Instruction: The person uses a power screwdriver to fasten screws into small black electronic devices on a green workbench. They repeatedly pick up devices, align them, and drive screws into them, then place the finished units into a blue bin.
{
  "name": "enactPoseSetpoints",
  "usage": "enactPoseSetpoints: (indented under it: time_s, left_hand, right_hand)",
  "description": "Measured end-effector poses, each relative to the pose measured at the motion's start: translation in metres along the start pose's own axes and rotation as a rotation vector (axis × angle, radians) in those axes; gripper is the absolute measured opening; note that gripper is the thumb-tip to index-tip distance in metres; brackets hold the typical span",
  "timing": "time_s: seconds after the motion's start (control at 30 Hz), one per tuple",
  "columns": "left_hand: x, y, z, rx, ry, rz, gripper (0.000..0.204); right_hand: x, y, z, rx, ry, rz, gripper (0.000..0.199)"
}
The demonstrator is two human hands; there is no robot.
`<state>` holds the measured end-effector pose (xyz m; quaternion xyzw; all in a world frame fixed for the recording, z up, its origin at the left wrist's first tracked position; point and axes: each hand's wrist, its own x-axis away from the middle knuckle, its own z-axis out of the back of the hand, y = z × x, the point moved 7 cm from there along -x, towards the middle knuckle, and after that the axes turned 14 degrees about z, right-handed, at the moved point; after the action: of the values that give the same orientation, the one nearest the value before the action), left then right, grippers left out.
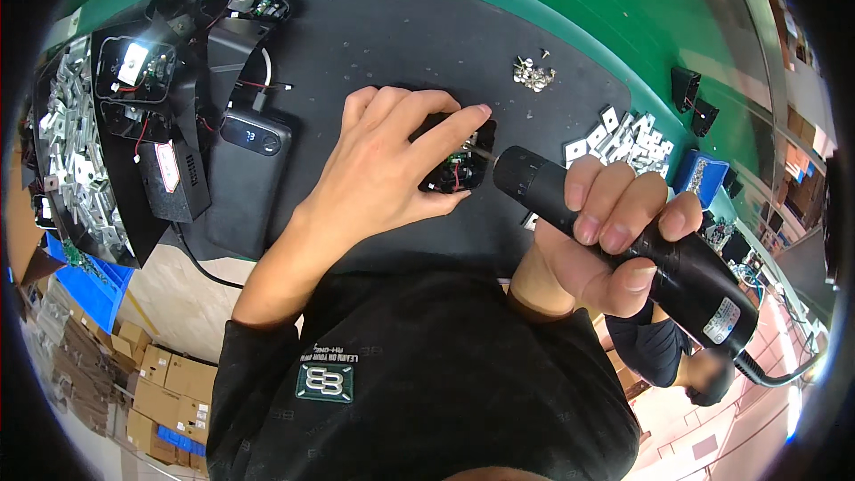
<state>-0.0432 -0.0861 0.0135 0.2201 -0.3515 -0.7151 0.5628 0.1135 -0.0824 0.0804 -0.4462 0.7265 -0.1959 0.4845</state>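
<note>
My left hand [383,156] grips a small black plastic housing [485,147] on the dark mat, thumb and fingers on its opposite sides. Inside the housing show a green circuit board [456,163] and a red wire; the fingers cover part of it. My right hand [614,232] is wrapped round a black corded electric screwdriver [690,276]. Its thin bit points left into the open housing, beside my left fingers. Whether the bit sits on a screw is too small to tell. A pile of small screws [533,76] lies on the mat beyond the housing.
Metal plates [628,144] lie heaped at right, near a blue bin [700,176]. At left are a black tray of metal pieces [85,142], several opened housings [135,67] and a power bank [249,147] with a cable. Another person [659,347] is behind at right.
</note>
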Motion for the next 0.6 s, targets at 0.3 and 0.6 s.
enactPoseSetpoints:
  time_s: [0.3, 0.6]
  left_hand:
    - [-0.006, 0.002, -0.002, 0.007, -0.005, -0.012, 0.072]
    - [0.01, -0.002, 0.013, 0.068, 0.084, -0.096, 0.067]
  right_hand:
    - [-0.005, 0.0, -0.01, 0.016, -0.254, -0.039, 0.033]
    - [0.022, -0.01, -0.009, 0.127, -0.006, 0.24, 0.042]
